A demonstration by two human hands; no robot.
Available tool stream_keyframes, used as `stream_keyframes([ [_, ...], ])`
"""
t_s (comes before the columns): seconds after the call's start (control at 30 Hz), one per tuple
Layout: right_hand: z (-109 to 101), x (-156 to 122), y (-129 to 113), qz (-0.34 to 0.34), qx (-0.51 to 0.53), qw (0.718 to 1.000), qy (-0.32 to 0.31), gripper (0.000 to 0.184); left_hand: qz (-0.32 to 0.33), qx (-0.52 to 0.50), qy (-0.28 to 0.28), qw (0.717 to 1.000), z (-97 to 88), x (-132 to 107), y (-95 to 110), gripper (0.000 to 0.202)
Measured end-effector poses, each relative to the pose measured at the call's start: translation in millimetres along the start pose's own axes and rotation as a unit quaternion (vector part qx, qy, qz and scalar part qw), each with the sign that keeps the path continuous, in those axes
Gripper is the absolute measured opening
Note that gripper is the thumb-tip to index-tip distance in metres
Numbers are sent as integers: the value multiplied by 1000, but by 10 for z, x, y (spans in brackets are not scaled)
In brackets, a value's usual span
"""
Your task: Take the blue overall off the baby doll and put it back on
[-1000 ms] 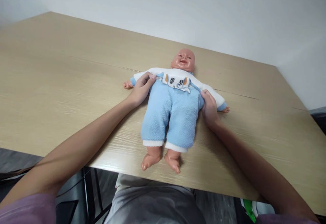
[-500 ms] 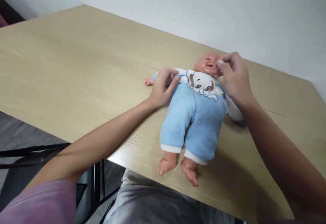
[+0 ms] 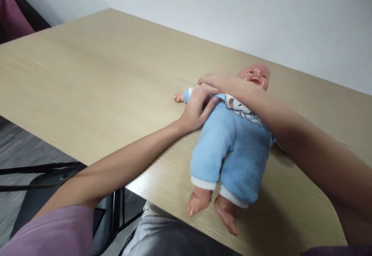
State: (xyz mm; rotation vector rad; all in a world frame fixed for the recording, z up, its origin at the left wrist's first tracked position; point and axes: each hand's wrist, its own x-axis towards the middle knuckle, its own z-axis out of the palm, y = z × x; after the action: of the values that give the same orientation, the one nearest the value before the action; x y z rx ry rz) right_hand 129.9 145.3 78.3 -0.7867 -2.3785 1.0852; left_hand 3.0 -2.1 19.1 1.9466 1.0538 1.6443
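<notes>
A baby doll [image 3: 255,77] lies on its back on the table, its bare feet towards me. It wears fluffy blue trousers [image 3: 235,143] with white cuffs and a white top with a cartoon animal face. My left hand [image 3: 199,106] is closed on the doll's clothes at the side of the chest, thumb and fingers pinching near the blue edge. Across the doll's chest reaches my right hand [image 3: 216,80], by the shoulder on the left and just behind my left hand; its fingertips are hidden and blurred. The doll's small hand [image 3: 178,97] sticks out beyond.
The light wooden table [image 3: 87,73] runs back to a white wall [image 3: 232,11]. A black chair [image 3: 43,186] stands at the table's near left edge. Pink and dark cloth [image 3: 14,11] shows at the far left.
My right hand has left the doll's face and crossed leftward over its chest to beside my left hand. The left hand keeps its hold. The view has shifted slightly.
</notes>
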Motion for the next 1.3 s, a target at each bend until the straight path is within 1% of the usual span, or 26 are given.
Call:
stream_keyframes([
  [0.1,-11,-99,-27,-30,-106,994,-24,25,30,11,3,999,-1,0,17,40],
  [0.17,-63,-262,-140,-39,-126,991,14,29,47,12,6,999,-2,-6,37,35],
  [0.27,-158,-542,-319,-55,-149,984,77,33,45,17,5,999,3,-21,65,35],
  [0.3,-186,-623,-354,-59,-147,982,102,35,41,21,5,999,6,-28,72,37],
  [0.37,-233,-745,-370,-49,-105,981,155,39,33,28,3,999,9,-48,78,39],
  [0.43,-263,-817,-338,-22,-38,983,177,41,27,32,5,999,8,-72,71,39],
  [0.5,-273,-849,-293,-4,7,985,170,43,30,47,12,998,2,-99,52,37],
  [0.6,-252,-846,-250,-12,22,986,164,44,60,70,31,995,-11,-132,12,33],
  [0.67,-223,-825,-238,-20,24,985,167,43,76,56,37,995,-17,-150,-4,31],
  [0.73,-190,-801,-230,-21,28,985,169,42,73,26,33,996,-12,-163,-7,30],
  [0.83,-140,-780,-217,-2,35,987,159,37,29,-11,48,998,17,-172,-13,31],
  [0.97,-94,-821,-232,24,43,991,126,18,-61,-74,91,991,66,-144,-67,38],
  [1.0,-91,-850,-250,23,40,992,120,18,-78,-84,95,989,73,-130,-85,40],
  [1.1,-101,-988,-346,13,28,994,107,31,-101,-74,117,985,78,-89,-125,46],
  [1.2,-125,-1157,-451,-7,20,998,66,48,-128,-91,123,980,72,-63,-131,49],
  [1.3,-137,-1278,-466,-19,-13,999,34,47,-170,-147,109,968,73,-56,-118,47],
])
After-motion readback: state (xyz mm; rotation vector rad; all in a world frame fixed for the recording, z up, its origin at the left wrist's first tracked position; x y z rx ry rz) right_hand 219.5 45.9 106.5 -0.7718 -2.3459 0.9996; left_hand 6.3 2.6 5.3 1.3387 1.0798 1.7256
